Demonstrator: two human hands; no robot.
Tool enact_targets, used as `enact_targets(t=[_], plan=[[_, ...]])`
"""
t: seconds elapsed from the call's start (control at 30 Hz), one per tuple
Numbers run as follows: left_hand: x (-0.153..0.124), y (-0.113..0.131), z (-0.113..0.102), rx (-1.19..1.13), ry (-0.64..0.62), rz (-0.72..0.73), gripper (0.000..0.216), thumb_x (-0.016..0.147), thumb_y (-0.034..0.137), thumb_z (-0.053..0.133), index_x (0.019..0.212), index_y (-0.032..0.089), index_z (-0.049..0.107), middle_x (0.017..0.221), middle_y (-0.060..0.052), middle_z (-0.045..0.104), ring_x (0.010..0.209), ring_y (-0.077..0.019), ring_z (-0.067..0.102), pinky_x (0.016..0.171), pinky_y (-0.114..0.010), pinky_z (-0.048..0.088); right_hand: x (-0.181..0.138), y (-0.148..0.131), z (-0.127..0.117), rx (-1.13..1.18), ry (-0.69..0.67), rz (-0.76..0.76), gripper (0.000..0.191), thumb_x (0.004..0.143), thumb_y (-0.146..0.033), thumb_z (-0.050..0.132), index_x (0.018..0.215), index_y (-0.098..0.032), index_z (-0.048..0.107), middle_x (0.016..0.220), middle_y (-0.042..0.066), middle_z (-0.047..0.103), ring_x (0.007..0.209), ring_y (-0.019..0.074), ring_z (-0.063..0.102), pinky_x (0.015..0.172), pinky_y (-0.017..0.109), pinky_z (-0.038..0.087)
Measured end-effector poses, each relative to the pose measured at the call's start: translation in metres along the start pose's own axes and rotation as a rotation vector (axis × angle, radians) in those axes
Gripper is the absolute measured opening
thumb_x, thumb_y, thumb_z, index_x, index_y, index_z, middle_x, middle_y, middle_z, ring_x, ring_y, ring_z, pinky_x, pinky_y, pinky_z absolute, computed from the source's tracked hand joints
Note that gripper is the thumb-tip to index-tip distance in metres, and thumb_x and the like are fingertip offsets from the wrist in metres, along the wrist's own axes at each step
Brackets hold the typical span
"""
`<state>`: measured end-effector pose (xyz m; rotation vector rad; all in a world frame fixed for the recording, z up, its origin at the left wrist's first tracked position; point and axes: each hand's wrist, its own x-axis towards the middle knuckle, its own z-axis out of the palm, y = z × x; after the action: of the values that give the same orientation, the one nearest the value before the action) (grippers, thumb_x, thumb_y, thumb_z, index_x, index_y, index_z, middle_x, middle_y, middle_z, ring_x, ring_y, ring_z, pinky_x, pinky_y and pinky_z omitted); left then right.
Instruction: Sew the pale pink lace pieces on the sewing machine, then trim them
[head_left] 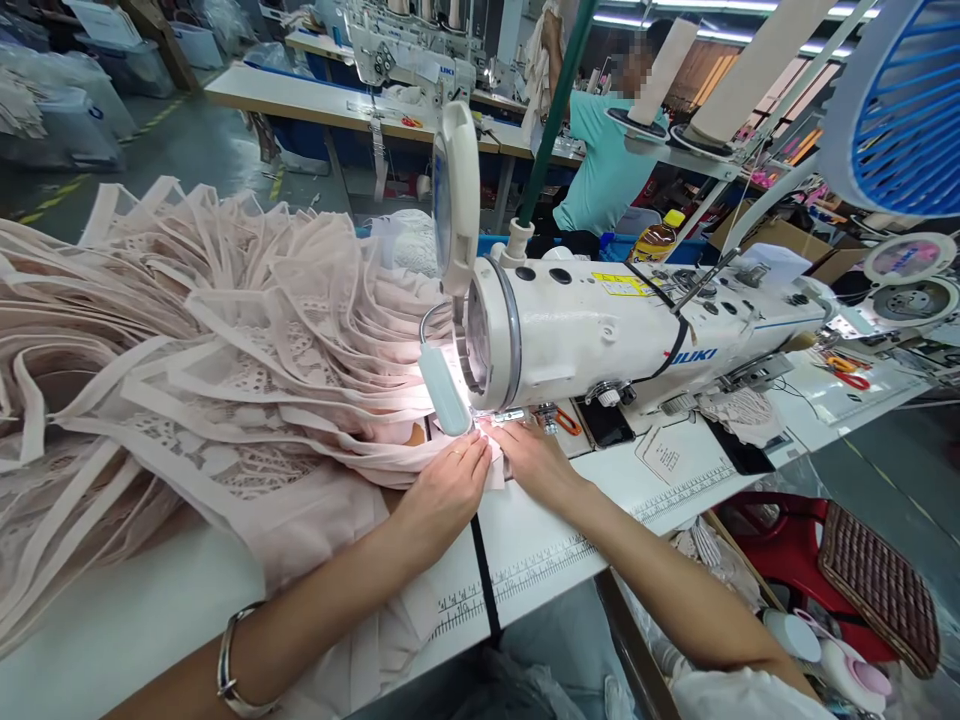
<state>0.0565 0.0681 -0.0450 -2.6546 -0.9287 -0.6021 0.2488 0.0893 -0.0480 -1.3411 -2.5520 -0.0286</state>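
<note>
At the needle end of a white sewing machine [562, 330], a small pale pink fabric piece [496, 470] lies under the light. My left hand [448, 487] has its fingers together on the left side of this fabric, gripping its edge. From the right, my right hand [536, 462] holds the same fabric close to the presser foot, fingertips almost touching the left ones. The needle is hidden behind the lamp [444, 390] and the fingers. A big heap of pale pink lace garments [247, 380] spreads left of my hands, its nearest folds touching my left hand.
A phone [606, 422] and orange-handled snips [568, 421] lie under the machine arm. A ruler strip [525, 575] runs along the table's front edge. A blue fan [900, 110] hangs upper right. A person in a teal shirt [611, 150] works behind. A red chair [787, 545] stands right.
</note>
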Motion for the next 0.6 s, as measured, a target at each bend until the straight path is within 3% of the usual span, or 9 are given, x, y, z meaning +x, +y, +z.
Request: enact_targets(t=[0.3, 0.6], plan=[[0.000, -0.002, 0.005, 0.005, 0.042, -0.034, 0.036, 0.089, 0.002, 0.032, 0.114, 0.001, 0.058, 0.116, -0.019, 0.066, 0.112, -0.0250, 0.062, 0.095, -0.037, 0.051, 0.007, -0.008, -0.009, -0.026, -0.144, 0.095, 0.034, 0.096, -0.016, 0.037, 0.120, -0.020, 0.061, 0.092, 0.007, 0.062, 0.082, 0.0192, 0.056, 0.092, 0.036, 0.041], [0.003, -0.003, 0.002, 0.082, 0.125, -0.048, 0.035, 0.088, 0.000, 0.033, 0.110, 0.001, 0.059, 0.107, -0.016, 0.069, 0.102, -0.0226, 0.065, 0.090, -0.034, 0.052, 0.015, -0.016, -0.026, 0.023, -0.356, 0.227, 0.044, 0.095, -0.009, 0.030, 0.127, -0.024, 0.056, 0.104, 0.008, 0.061, 0.086, 0.0187, 0.056, 0.085, 0.031, 0.040]])
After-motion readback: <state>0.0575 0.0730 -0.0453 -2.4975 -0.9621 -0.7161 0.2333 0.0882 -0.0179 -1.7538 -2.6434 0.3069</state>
